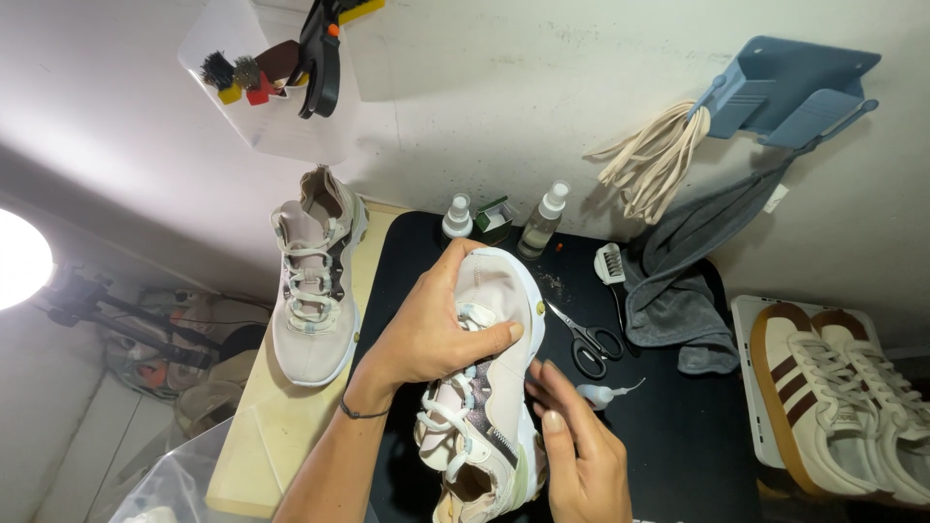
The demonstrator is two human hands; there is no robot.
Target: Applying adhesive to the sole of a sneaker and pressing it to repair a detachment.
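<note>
Low in the frame, centre, my right hand [579, 455] rests its fingertips [552, 420] on the sneaker's [489, 387] side — grip loose, pinching nothing. My left hand [436, 324] wraps the toe end, grip pressed around it, holding the sneaker above the black bench [678, 436]. Just right lie scissors [586, 341]. Left, its mate [315, 281] sits on a board — two spray bottles [542, 221] stand at the bench's far edge.

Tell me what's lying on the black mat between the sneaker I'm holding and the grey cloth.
In the head view, black-handled scissors lie between the sneaker and the grey cloth, with a small white squeeze bottle just below them.
</note>
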